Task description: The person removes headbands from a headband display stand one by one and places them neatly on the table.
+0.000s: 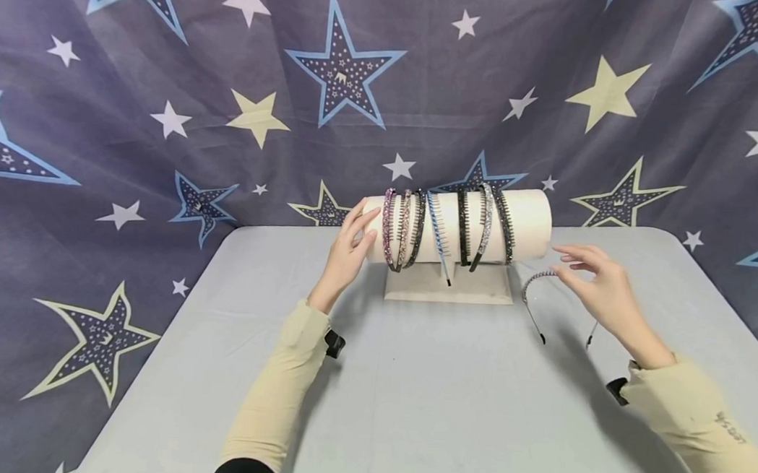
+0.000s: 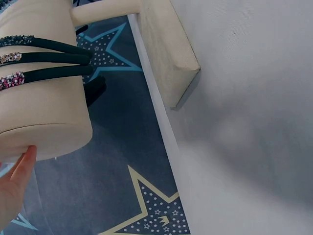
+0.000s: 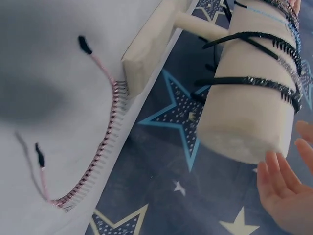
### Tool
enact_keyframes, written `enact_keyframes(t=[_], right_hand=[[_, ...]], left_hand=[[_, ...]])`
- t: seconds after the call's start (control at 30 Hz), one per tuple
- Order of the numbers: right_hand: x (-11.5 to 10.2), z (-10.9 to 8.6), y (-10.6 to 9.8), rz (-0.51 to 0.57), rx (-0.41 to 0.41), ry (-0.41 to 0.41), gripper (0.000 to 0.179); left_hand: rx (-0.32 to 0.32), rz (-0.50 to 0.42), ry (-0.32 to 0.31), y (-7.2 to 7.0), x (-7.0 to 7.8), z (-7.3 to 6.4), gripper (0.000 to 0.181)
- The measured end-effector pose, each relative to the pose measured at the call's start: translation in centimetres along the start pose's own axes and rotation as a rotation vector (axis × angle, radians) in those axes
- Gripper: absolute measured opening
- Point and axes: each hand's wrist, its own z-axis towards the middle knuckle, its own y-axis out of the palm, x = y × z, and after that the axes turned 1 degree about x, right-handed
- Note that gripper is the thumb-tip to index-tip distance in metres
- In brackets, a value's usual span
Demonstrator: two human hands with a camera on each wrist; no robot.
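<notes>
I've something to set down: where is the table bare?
Free: table between left sleeve and right sleeve, before the stand; also outside the left sleeve. Crowded: the roller under its headbands, and around the right hand and loose headband.

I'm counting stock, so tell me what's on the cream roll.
Seven headbands sit over the roll: a blue one in the middle, three on either side. The strips of roll beneath them are covered, so unseen.
</notes>
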Motion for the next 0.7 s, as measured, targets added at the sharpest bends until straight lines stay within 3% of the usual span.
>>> enact_keyframes(t=[0.7], right_hand=[[-1.1, 1.2, 3.8, 0.013, 0.016, -0.184, 0.039]], left_hand=[[-0.003, -0.026, 0.005, 0.0, -0.2, 0.1, 0.036]])
